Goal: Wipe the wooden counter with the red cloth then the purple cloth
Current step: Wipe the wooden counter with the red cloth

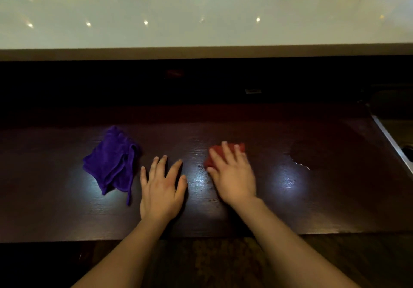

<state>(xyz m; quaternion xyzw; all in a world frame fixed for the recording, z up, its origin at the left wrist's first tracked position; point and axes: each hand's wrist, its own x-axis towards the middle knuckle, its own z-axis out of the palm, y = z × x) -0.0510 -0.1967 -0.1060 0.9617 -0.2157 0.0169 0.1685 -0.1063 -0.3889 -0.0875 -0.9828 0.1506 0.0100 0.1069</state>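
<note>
Red-cloth pass looks in progress, by my read. Right hand (231, 171) lies flat, fingers spread, pressing on the red cloth (225, 152) at centre-right of the frame; its edges are blurred, so probably mid-stroke. Left hand (162, 185) is released, palm down on the bare wooden worktop (279, 209), holding nothing. Purple cloth (112, 162) sits crumpled at centre-left, just beside the left hand, apart from it; judged untouched, so the second pass is all still to do. A wet patch (312, 153) shows right of the red cloth, not yet wiped.

Count: two cloths (one red, one purple), two hands, one wet patch.
</note>
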